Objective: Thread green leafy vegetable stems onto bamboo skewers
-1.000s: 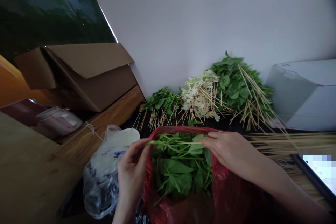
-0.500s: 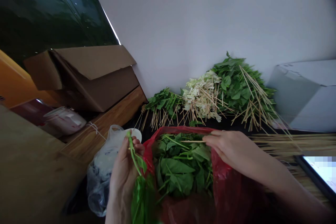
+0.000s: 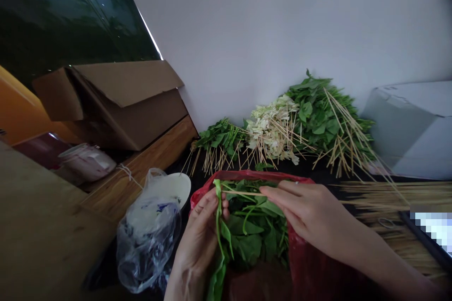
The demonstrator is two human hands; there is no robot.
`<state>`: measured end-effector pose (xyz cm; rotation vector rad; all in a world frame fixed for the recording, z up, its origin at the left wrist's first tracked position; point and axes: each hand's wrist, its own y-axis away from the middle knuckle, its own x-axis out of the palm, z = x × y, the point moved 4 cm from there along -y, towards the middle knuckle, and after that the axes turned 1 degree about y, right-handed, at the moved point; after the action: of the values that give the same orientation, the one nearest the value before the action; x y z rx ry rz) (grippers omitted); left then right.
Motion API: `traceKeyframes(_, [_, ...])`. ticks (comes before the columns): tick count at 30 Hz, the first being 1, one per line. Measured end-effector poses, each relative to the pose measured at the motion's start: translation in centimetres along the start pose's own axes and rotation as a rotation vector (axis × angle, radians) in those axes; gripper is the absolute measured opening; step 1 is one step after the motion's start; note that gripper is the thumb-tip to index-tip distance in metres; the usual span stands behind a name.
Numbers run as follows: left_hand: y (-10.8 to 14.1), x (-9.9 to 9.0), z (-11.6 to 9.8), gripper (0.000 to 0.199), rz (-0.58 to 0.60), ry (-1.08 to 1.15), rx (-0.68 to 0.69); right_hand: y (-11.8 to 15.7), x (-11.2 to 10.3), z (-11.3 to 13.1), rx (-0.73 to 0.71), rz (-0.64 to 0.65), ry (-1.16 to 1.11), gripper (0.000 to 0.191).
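Sprig of greens is standing upright in the left hand, its pale cut end pointing up above the fingers and its leaves trailing down over the near side of a red plastic bag. The left grip is pinching the stem narrowly. The right hand is holding 1 thin wooden skewer level between thumb and fingers, its free end reaching the stem near the top; I cannot tell whether it is piercing it. Loose greens are filling the open bag under both hands.

Beyond the bag, 3 piles are lying on the black tabletop against the wall: small skewered greens on the left, pale skewered leaves in the middle, and a larger heap of skewered greens on the right. Bare skewers are lying to the right, near a lit screen. A clear bag and a white bowl are sitting left of the red bag.
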<state>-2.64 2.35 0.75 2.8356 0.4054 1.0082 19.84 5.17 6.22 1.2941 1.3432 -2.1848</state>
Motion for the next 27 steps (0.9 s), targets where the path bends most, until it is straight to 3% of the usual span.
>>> traceKeyframes(9, [-0.5,-1.0,0.8,0.034,-0.002,-0.002,0.012,0.2,0.6,0.3,-0.033,0.036,0.046,0.04])
traceKeyframes(21, [0.0,-0.3,0.6,0.033,-0.013,0.006,-0.008,0.4,0.7,1.3,-0.04,0.049,0.063,0.048])
traceKeyframes(27, [-0.2,-0.3,0.8,0.036,-0.049,0.015,-0.013,0.4,1.0,1.6,-0.046,-0.009,0.088,0.049])
